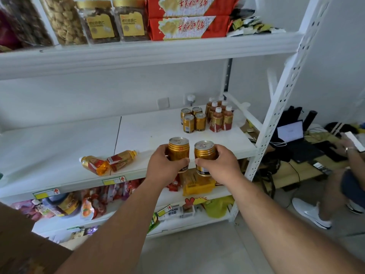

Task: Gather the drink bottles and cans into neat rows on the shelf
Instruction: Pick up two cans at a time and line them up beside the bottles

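fallen bottles (107, 162): two amber drink bottles lying on their sides at the left front of the middle shelf (59, 143), touching each other, caps pointing outward to left and right.
left hand (165, 165): fingers wrapped round the left gold can (178, 149), thumb across its front. Can upright, at the front edge of the middle shelf; cannot tell if its base sits on the shelf or is lifted.
right hand (218, 164): fingers wrapped round the right gold can (204, 152), thumb on its front. Can upright, just beside the left one, small gap between them.
can block (192, 120): four gold cans upright in a two-by-two block at the back right of the same shelf.
bottle block (220, 115): white-capped amber bottles upright in two rows, just right of the can block, near the shelf's right end.
top shelf (138, 52): clear snack jars (110, 22) on the left, two red packs (187, 18) stacked to their right.
lower shelves: mixed snack packets (88, 202), a yellow box (197, 184) under the held cans.
far right: another person's hand holding a white phone (354, 141), a laptop (290, 133) on a low counter, white shoe (310, 213) on the floor.
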Available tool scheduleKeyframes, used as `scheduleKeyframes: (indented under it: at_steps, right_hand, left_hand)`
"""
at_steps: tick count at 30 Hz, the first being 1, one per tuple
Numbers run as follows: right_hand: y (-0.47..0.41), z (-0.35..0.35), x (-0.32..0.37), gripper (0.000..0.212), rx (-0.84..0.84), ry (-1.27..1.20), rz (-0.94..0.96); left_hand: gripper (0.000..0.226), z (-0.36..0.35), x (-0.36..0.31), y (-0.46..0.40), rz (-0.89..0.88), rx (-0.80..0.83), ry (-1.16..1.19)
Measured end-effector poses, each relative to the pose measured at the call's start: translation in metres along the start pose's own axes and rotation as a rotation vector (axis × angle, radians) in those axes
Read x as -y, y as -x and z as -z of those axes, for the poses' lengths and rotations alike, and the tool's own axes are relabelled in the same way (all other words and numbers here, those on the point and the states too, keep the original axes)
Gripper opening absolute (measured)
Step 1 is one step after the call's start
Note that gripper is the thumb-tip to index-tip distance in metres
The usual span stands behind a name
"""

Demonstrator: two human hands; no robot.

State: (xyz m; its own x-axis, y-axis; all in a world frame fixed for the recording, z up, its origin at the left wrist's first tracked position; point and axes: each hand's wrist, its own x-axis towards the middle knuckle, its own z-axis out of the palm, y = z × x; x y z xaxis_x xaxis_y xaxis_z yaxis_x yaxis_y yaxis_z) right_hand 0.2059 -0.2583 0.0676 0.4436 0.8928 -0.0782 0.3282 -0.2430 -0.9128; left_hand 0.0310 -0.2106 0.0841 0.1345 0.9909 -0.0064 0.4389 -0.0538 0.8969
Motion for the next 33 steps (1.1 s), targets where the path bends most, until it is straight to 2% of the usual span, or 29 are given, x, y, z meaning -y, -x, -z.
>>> scheduleKeyframes:
  at_steps: [3, 6, 15, 33]
  right_hand:
    - [-0.02, 0.019, -0.009, 0.051, 0.015, -0.01, -0.014]
    - [-0.041, 0.038, -0.016, 0.062, 0.034, 0.008, 0.001]
    - [-0.093, 0.074, -0.035, 0.066, 0.117, -0.007, 0.017]
    - [-0.229, 0.024, -0.033, 0.071, 0.125, 0.045, -0.043]
  left_hand:
    - [0.07, -0.025, -0.009, -0.011, 0.019, -0.011, -0.011]
    - [0.069, -0.05, -0.021, -0.021, 0.042, -0.031, -0.011]
    - [0.066, -0.102, -0.039, -0.047, 0.086, -0.073, -0.009]
    - [0.065, -0.123, 0.007, -0.19, 0.126, -0.026, 0.013]
